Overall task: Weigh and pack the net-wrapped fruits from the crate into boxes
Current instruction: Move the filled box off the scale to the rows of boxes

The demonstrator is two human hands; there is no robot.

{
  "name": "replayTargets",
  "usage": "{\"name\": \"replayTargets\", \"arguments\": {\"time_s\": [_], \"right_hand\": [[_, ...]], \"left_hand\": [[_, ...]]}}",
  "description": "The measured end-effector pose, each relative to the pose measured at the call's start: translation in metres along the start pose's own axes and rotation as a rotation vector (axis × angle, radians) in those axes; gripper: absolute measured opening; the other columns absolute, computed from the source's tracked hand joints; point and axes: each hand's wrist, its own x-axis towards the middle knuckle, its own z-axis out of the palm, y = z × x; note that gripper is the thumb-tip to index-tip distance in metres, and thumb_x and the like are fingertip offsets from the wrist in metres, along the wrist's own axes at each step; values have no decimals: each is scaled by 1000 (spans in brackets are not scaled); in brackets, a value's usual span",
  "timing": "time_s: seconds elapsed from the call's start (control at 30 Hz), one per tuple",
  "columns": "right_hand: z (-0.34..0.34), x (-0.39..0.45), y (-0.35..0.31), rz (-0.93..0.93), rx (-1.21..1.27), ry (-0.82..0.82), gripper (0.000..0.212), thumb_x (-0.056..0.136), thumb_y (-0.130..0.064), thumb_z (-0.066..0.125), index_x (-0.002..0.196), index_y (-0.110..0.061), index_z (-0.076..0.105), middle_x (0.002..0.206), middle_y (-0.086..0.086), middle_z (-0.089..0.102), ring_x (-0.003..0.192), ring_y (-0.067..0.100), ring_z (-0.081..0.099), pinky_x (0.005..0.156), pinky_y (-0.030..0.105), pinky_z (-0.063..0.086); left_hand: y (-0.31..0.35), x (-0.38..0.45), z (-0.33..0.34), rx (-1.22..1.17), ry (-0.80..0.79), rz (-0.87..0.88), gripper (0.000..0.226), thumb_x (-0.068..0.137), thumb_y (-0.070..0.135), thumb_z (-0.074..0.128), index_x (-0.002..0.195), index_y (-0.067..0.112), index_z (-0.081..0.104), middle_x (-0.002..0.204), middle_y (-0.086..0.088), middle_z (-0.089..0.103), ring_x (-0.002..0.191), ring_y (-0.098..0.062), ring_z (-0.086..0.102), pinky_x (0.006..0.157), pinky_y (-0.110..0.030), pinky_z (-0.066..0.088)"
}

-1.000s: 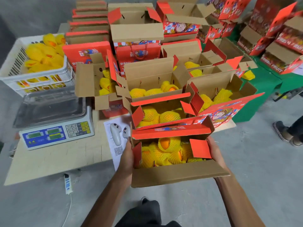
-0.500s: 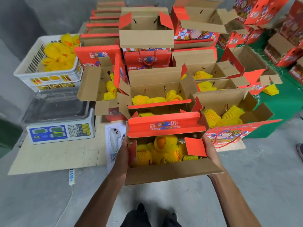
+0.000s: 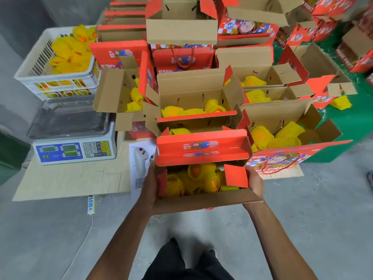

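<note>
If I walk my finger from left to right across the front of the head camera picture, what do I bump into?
Grey weighing scale with blue panel → white paper sheet showing a controller → left hand → open cardboard box of net-wrapped fruits → right hand.

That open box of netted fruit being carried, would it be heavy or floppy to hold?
Probably fairly heavy: the held box looks packed with netted fruits, and both the left hand and right hand support its ends. Its unsecured cardboard flaps likely flop. The foam nets probably cushion the fruit against knocks.
</note>
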Motion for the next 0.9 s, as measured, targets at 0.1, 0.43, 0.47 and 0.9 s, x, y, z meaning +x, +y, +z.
{"name": "replayTargets", "arguments": {"time_s": [0.1,0.43,0.47,0.9], "right_hand": [[-1,-3,3,74,160,-14,23,95,-21,53,73,-17,59,78,8,65,69,22,58,58,27,46],[2,-23,18,313,353,-113,46,101,-45,23,105,-18,60,119,18,68,115,42,57,111,66,30],[5,-23,19,333,446,-44,43,102,-43,22,110,-18,56,126,18,66,122,41,56,114,63,29],[48,-64,40,451,700,-86,78,93,-73,15,138,-29,61,141,11,60,130,47,50,111,74,25]], "left_hand": [[5,-11,7,-165,-105,-4,61,103,60,35,144,19,55,136,-14,65,124,-34,64,106,-56,49],[0,-15,6,-278,-157,-8,65,103,57,38,148,11,50,145,-23,55,133,-47,52,112,-68,36],[1,-16,6,-253,-147,5,65,103,58,38,147,12,51,144,-23,56,132,-46,53,112,-68,36],[11,-27,13,-277,-130,-28,72,92,58,49,147,11,51,141,-24,58,130,-47,55,110,-68,39]]}}
